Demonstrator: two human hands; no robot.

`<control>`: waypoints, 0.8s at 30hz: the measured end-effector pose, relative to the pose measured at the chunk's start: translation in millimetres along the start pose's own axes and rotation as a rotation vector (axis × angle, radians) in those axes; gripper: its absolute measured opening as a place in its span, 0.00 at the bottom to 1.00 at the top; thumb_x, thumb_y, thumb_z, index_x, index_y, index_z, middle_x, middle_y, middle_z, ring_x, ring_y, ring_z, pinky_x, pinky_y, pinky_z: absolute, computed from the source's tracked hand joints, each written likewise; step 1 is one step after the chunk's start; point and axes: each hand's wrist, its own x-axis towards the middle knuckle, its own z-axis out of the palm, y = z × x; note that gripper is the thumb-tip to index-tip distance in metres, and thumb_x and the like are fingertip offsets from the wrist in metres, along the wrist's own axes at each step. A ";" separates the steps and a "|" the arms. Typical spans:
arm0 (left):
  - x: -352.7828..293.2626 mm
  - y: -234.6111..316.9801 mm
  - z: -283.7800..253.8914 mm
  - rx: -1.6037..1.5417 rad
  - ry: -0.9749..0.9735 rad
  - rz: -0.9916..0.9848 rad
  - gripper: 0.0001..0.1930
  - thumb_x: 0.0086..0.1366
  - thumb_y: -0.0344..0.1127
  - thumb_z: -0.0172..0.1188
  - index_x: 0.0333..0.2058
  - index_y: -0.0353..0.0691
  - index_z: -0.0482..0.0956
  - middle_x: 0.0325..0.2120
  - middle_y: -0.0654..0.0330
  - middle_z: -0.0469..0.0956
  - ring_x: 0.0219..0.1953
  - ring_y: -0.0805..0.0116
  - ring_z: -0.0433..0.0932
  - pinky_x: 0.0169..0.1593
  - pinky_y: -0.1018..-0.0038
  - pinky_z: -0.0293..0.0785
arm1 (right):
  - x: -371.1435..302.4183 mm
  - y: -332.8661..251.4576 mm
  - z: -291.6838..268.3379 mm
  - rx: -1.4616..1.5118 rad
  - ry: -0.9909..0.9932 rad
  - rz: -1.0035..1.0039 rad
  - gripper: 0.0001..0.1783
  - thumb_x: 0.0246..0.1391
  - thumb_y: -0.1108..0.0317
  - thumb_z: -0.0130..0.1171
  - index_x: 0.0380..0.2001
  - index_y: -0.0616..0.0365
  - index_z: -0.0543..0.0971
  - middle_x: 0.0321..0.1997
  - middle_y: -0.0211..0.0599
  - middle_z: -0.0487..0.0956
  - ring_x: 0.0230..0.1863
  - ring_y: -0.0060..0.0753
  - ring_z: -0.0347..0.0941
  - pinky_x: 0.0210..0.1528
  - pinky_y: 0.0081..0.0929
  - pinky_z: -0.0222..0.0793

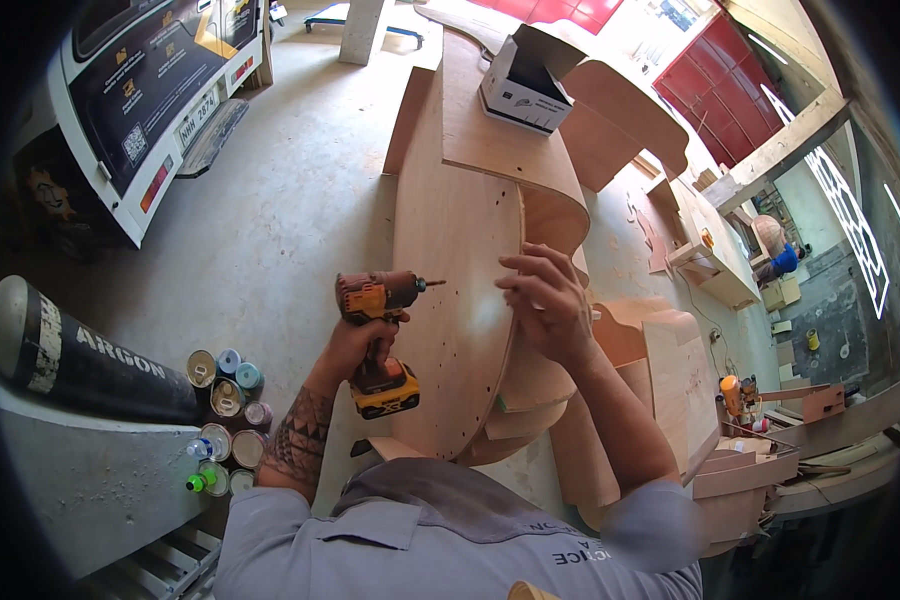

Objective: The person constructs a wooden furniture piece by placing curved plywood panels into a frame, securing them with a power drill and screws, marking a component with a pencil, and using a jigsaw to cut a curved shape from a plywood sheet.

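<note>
My left hand [352, 346] is wrapped round the grip of a yellow and black cordless impact driver [368, 294]. Its bit points right, above a curved plywood piece [440, 330] with rows of small dark holes or screw heads. Over the right edge of that plywood, my right hand [550, 300] is raised with its fingers bent towards one another. Whatever its fingertips may hold is too small to make out.
An open white cardboard box [526, 98] stands on the plywood's far end. To the left are a gas cylinder [90, 345], several paint cans [227, 397] and a parked van [160, 100]. More plywood pieces [680, 375] and a yellow power tool [736, 396] lie right. A person [782, 262] is far right.
</note>
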 end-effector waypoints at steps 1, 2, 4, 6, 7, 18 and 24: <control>8.2 -7.2 -5.8 0.024 -0.007 -0.068 0.14 0.66 0.28 0.63 0.48 0.28 0.83 0.23 0.66 0.76 0.18 0.77 0.75 0.24 0.77 0.75 | 0.3 2.9 -2.3 0.121 0.045 0.029 0.05 0.64 0.69 0.65 0.41 0.58 0.84 0.58 0.38 0.83 0.64 0.51 0.76 0.67 0.46 0.72; 11.5 -12.5 -6.5 0.055 0.000 -0.113 0.13 0.67 0.29 0.63 0.48 0.30 0.83 0.22 0.66 0.76 0.18 0.77 0.74 0.22 0.77 0.74 | -0.8 6.0 -0.5 0.127 0.044 0.026 0.05 0.64 0.69 0.65 0.41 0.58 0.84 0.58 0.38 0.83 0.64 0.51 0.76 0.67 0.46 0.72; 25.1 -38.5 -14.7 0.083 0.018 -0.127 0.13 0.67 0.30 0.63 0.48 0.30 0.83 0.22 0.67 0.75 0.18 0.77 0.74 0.22 0.77 0.75 | -4.4 13.4 7.3 0.430 0.244 0.214 0.08 0.72 0.70 0.56 0.39 0.62 0.81 0.48 0.42 0.83 0.58 0.45 0.80 0.62 0.39 0.74; 34.0 -51.6 -13.4 0.117 0.040 -0.146 0.13 0.67 0.31 0.64 0.48 0.31 0.84 0.22 0.67 0.74 0.18 0.77 0.74 0.22 0.76 0.75 | -8.4 16.5 8.4 0.538 0.289 0.299 0.11 0.75 0.70 0.52 0.39 0.62 0.80 0.45 0.40 0.82 0.54 0.39 0.80 0.60 0.37 0.75; 38.4 -54.3 -10.1 0.116 0.036 -0.149 0.13 0.67 0.31 0.64 0.48 0.31 0.84 0.22 0.67 0.74 0.18 0.77 0.74 0.22 0.76 0.75 | -10.5 18.8 7.9 0.641 0.336 0.381 0.14 0.78 0.69 0.47 0.40 0.63 0.79 0.42 0.39 0.81 0.51 0.33 0.80 0.58 0.35 0.75; 54.9 -59.4 -5.8 0.054 0.021 -0.164 0.15 0.65 0.31 0.62 0.48 0.29 0.83 0.21 0.64 0.76 0.15 0.73 0.75 0.21 0.75 0.75 | -12.3 15.8 6.8 0.743 0.322 0.560 0.16 0.79 0.67 0.44 0.38 0.62 0.77 0.31 0.33 0.77 0.34 0.26 0.76 0.42 0.27 0.77; 55.8 -54.8 -3.4 0.073 0.025 -0.181 0.14 0.65 0.31 0.62 0.47 0.30 0.82 0.21 0.64 0.75 0.15 0.73 0.75 0.22 0.75 0.76 | -10.2 14.6 1.0 0.740 0.274 0.559 0.16 0.75 0.68 0.42 0.37 0.63 0.78 0.30 0.32 0.76 0.33 0.25 0.76 0.41 0.28 0.75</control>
